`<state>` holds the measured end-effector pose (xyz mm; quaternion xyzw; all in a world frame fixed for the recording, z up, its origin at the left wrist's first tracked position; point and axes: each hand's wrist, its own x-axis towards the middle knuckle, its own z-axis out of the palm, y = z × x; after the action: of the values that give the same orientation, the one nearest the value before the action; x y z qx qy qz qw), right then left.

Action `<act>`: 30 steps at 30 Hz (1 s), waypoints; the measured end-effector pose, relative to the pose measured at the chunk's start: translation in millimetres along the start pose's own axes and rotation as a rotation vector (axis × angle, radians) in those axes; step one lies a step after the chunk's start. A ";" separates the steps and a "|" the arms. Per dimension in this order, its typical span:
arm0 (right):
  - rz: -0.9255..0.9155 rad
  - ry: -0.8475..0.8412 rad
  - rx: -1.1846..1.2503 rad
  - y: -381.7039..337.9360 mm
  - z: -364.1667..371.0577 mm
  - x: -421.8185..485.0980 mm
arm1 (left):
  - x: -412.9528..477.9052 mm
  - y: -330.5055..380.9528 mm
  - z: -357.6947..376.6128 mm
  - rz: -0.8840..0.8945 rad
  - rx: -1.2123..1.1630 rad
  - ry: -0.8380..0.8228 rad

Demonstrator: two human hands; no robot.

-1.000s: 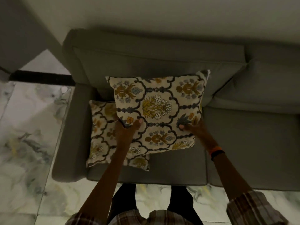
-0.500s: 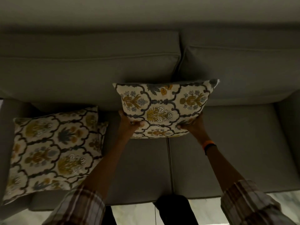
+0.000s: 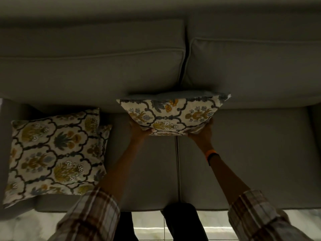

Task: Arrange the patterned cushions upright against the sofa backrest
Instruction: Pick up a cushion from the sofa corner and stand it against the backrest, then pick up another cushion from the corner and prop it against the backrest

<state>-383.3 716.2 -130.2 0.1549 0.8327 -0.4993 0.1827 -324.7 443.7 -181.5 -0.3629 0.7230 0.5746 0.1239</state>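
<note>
A cream cushion with a dark lattice and yellow flowers (image 3: 171, 113) stands nearly upright against the grey sofa backrest (image 3: 97, 73), at the seam between the two back pads. My left hand (image 3: 139, 130) grips its lower left edge and my right hand (image 3: 202, 132) grips its lower right edge. Another cushion with the same pattern (image 3: 52, 153) lies flat on the left end of the seat. The edge of a third patterned cushion (image 3: 105, 136) peeks out from under it.
The grey seat (image 3: 251, 153) stretches bare to the right of the held cushion. The left armrest (image 3: 3, 136) borders the flat cushions. My dark trouser legs (image 3: 182, 221) stand at the sofa's front edge on a pale marble floor (image 3: 149, 223).
Both hands carried the cushion from over the left seat to the sofa's middle and tipped it up against the backrest. My view shifted right along the sofa.
</note>
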 end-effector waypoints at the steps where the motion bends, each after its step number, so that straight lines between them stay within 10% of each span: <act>1: 0.051 -0.001 -0.048 -1.8 6.5 -13.7 | 1.6 -6.8 1.9 -0.013 0.049 0.031; 15: -0.082 -0.493 -0.319 -83.2 256.9 -164.9 | -107.0 -26.8 -212.2 0.173 0.745 0.270; 21: -0.027 -0.579 -0.148 -130.5 369.6 -184.6 | -90.6 -102.1 -381.8 -0.029 0.484 0.466; 30: 0.231 -0.588 -0.013 -132.6 420.6 -171.0 | -18.0 -193.7 -477.4 -0.317 -0.004 0.135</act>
<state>-227.4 269.6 -131.8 0.0965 0.7241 -0.4933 0.4722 -69.1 -3.8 -166.9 -0.5104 0.6621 0.5238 0.1634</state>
